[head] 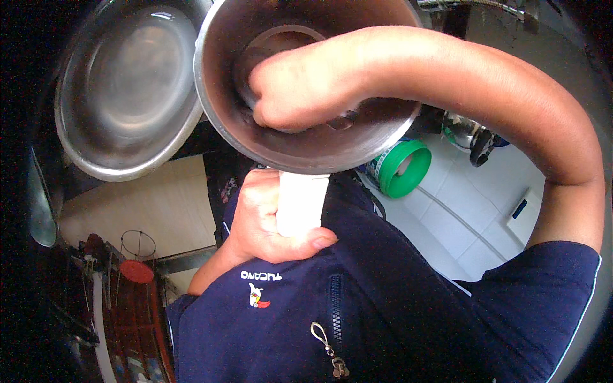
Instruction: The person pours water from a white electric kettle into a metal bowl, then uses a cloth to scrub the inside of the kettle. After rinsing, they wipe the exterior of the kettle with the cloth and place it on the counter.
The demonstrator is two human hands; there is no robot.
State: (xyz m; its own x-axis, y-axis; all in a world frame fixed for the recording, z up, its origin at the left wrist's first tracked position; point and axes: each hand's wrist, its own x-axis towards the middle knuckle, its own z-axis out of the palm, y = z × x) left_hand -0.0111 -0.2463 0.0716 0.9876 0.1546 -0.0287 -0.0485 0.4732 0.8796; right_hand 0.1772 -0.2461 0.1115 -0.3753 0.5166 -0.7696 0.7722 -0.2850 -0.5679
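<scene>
A deep metal pot (383, 139) is tilted so that its inside faces me. Its white handle (301, 203) points down towards my chest. My left hand (263, 220) is wrapped around this handle, the thumb lying across its lower end. From the right, my right hand (297, 91) reaches inside the pot, close to the bottom. Its fingers are curled and turned away, so whether anything is in them is hidden. A small dark patch (342, 119) shows beneath the right wrist; what it is I cannot make out.
At upper left stands a wide metal basin (177, 148). A green-rimmed tub (407, 170) sits by white tiles (459, 196), right of the pot. Beyond it are a shiny metal vessel (459, 129) and a flexible metal hose (493, 5). A red round object (137, 271) is at lower left.
</scene>
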